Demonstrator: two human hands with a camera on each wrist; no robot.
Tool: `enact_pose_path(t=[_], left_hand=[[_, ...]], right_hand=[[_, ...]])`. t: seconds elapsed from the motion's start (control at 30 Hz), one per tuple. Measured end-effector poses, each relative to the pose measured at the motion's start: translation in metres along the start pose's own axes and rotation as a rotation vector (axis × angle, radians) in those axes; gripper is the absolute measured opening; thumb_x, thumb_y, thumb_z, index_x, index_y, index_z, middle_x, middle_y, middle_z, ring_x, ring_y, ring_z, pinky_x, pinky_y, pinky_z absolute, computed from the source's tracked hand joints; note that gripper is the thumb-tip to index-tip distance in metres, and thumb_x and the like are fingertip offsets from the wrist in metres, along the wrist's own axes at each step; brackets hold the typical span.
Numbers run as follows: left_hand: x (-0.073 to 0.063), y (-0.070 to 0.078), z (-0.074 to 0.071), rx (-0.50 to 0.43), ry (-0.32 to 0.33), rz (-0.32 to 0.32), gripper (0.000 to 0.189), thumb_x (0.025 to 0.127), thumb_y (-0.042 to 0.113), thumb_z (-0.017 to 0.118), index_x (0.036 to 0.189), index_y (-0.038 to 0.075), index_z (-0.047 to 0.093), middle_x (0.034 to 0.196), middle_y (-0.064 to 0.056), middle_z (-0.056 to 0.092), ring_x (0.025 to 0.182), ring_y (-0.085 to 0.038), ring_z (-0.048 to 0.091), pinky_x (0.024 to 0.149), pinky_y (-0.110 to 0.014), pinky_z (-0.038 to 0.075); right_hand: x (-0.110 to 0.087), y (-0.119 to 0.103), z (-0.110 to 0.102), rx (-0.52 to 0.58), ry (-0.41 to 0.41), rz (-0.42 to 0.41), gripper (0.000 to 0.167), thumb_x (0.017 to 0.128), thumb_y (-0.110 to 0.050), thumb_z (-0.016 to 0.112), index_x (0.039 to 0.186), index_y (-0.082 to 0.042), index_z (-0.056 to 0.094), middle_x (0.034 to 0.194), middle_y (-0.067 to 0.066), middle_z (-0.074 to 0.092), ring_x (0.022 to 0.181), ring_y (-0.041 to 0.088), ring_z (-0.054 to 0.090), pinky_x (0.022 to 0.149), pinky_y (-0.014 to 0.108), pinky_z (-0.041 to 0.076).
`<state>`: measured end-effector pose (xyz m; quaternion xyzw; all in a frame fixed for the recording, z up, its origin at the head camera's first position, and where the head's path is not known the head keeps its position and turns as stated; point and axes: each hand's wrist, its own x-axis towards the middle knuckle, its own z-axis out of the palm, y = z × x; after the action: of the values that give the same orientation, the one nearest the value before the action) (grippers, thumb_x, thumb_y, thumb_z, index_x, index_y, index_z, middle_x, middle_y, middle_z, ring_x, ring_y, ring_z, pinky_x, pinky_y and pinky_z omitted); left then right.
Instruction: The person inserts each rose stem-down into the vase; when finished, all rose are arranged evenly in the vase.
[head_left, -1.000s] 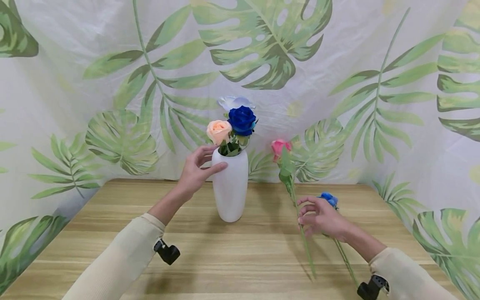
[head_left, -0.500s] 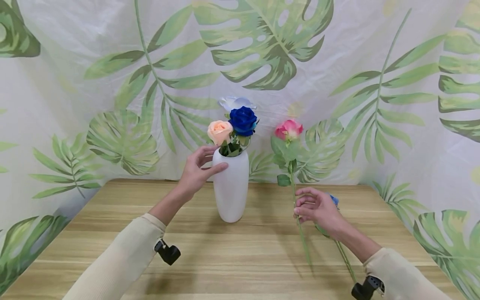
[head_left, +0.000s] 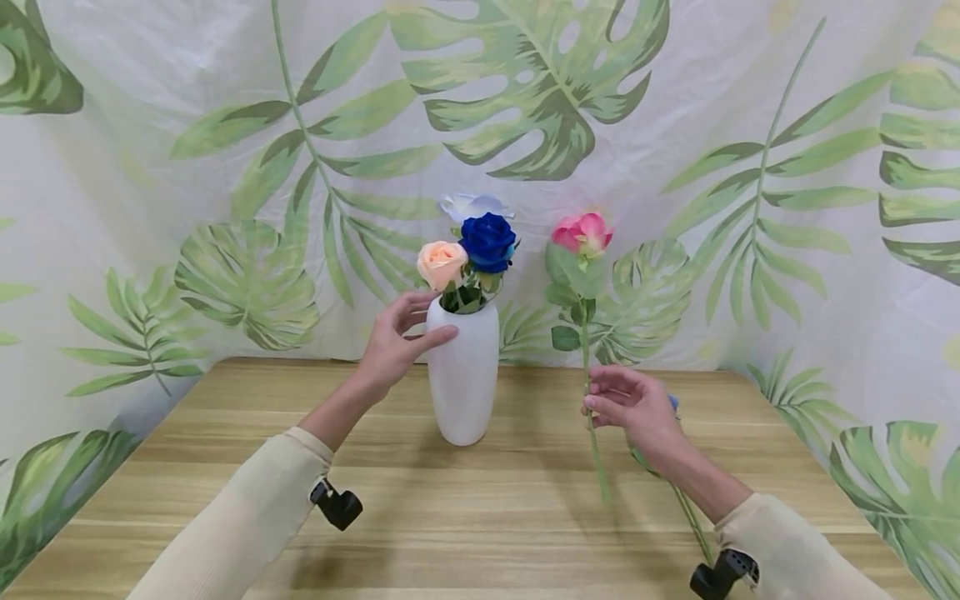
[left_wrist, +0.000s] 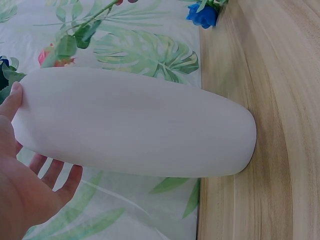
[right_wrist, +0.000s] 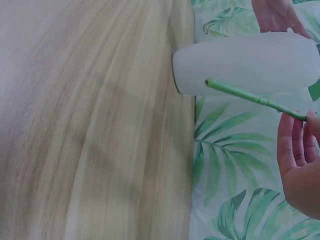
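Note:
A tall white vase (head_left: 463, 383) stands upright on the table, with a peach rose (head_left: 442, 265), a dark blue rose (head_left: 487, 242) and a white flower (head_left: 474, 207) in its mouth. My left hand (head_left: 390, 346) holds the vase near its rim, thumb in front and fingers at the side. To the right, my right hand (head_left: 637, 408) pinches the green stem of a pink rose (head_left: 582, 233), which is held nearly upright with its bloom on top. In the right wrist view the cut lower end of the stem (right_wrist: 250, 96) points free, overlapping the vase.
Behind my right hand a blue flower (head_left: 673, 403) lies on the wooden table (head_left: 420, 533), its stem running toward the front. A leaf-printed cloth (head_left: 360, 125) hangs right behind the table's back edge.
My right hand has raised the pink rose and turned it from tilted to nearly upright, shifting slightly left. My left hand stays on the vase.

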<state>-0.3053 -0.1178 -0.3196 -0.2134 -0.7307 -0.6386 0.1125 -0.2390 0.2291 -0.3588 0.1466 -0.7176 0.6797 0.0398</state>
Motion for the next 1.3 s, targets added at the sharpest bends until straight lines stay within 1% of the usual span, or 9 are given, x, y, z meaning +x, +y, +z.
enact_pose_path(t=[0.07,0.23,0.3,0.5,0.73,0.97,1.07,1.17,1.3], left_hand=[[0.0,0.0,0.0,0.0,0.0,0.001,0.052,0.093,0.004,0.075,0.14,-0.001,0.054,0.145,-0.014,0.055,0.131,-0.031,0.056,0.104,-0.047,0.052],[0.0,0.0,0.0,-0.002,0.002,0.009,0.051,0.093,0.002,0.075,0.14,-0.002,0.055,0.145,-0.014,0.055,0.131,-0.031,0.056,0.103,-0.044,0.053],[0.0,0.0,0.001,-0.001,0.003,0.01,0.051,0.093,0.002,0.075,0.14,-0.002,0.055,0.146,-0.014,0.055,0.131,-0.031,0.056,0.104,-0.044,0.052],[0.001,0.0,0.001,0.002,0.002,0.008,0.052,0.093,0.002,0.076,0.14,-0.002,0.055,0.146,-0.014,0.055,0.131,-0.031,0.056,0.104,-0.046,0.052],[0.0,0.001,0.0,0.003,0.001,0.005,0.052,0.093,0.002,0.075,0.14,-0.002,0.055,0.146,-0.014,0.055,0.132,-0.031,0.056,0.105,-0.047,0.051],[-0.001,0.001,0.0,0.002,-0.004,-0.001,0.052,0.093,0.003,0.075,0.141,-0.002,0.054,0.145,-0.014,0.055,0.131,-0.031,0.056,0.102,-0.046,0.053],[-0.001,0.001,0.0,0.003,-0.003,-0.001,0.052,0.093,0.003,0.075,0.141,-0.001,0.054,0.145,-0.015,0.055,0.131,-0.031,0.056,0.102,-0.047,0.053],[-0.001,0.001,0.0,0.003,-0.001,0.0,0.052,0.093,0.003,0.075,0.141,-0.001,0.054,0.144,-0.015,0.055,0.131,-0.031,0.056,0.103,-0.048,0.052],[-0.001,0.001,0.0,0.005,0.0,0.004,0.052,0.093,0.003,0.075,0.141,-0.002,0.054,0.146,-0.014,0.055,0.132,-0.031,0.056,0.105,-0.048,0.051]], right_hand=[[0.001,-0.001,0.002,0.022,0.004,-0.01,0.028,0.093,0.011,0.069,0.118,-0.001,0.066,0.096,0.001,0.069,0.085,0.012,0.073,0.07,0.031,0.063],[0.003,-0.004,0.007,0.054,0.021,-0.04,0.03,0.093,0.012,0.068,0.123,0.009,0.061,0.096,-0.002,0.068,0.085,0.013,0.074,0.072,0.033,0.064],[0.004,-0.005,0.009,0.057,0.034,-0.047,0.032,0.094,0.011,0.068,0.124,0.01,0.059,0.096,-0.002,0.068,0.086,0.014,0.074,0.073,0.033,0.064],[0.008,-0.009,0.018,0.101,0.103,-0.073,0.028,0.093,0.01,0.07,0.119,0.0,0.063,0.095,-0.002,0.068,0.084,0.014,0.074,0.073,0.036,0.064],[0.015,-0.013,0.03,0.22,0.17,-0.103,0.028,0.092,0.018,0.065,0.113,0.001,0.063,0.095,0.004,0.067,0.082,0.017,0.075,0.072,0.036,0.064],[0.021,-0.018,0.043,0.313,0.257,-0.088,0.03,0.094,0.019,0.062,0.106,-0.007,0.06,0.094,0.002,0.065,0.082,0.018,0.074,0.073,0.037,0.064],[0.024,-0.019,0.048,0.349,0.293,-0.085,0.028,0.095,0.019,0.059,0.106,-0.007,0.057,0.093,0.002,0.064,0.082,0.017,0.073,0.071,0.035,0.064],[0.028,-0.021,0.053,0.385,0.305,-0.089,0.024,0.096,0.019,0.057,0.108,-0.001,0.053,0.091,0.001,0.063,0.08,0.017,0.073,0.071,0.035,0.064],[0.033,-0.024,0.06,0.434,0.318,-0.106,0.02,0.098,0.017,0.056,0.103,-0.002,0.05,0.089,0.003,0.062,0.08,0.018,0.073,0.072,0.035,0.064]])
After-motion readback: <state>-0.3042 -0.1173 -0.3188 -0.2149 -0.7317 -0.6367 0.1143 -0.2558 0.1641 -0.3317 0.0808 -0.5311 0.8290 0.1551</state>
